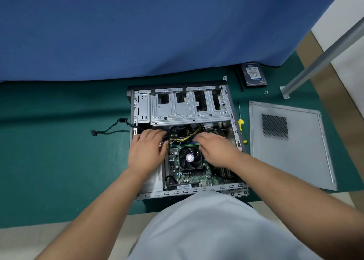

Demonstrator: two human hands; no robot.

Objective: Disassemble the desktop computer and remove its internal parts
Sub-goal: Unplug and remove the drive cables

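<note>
Case: open PC case (183, 110) on green mat (59, 161).
L hand (146, 151): fingers spread, tips in cable bundle (181, 135).
R hand (216, 149): fingertips on RAM stick (185, 144); pinch or press, can't tell.
Fan (190, 158): between both hands, nearer the wrists.

Fingertips of both hands (216, 149) hidden.

Bare metal case (190, 110), matt metal panel (291, 145), matt green mat (59, 151).

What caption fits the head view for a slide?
Both hands work inside the open case, above the fan.
</note>
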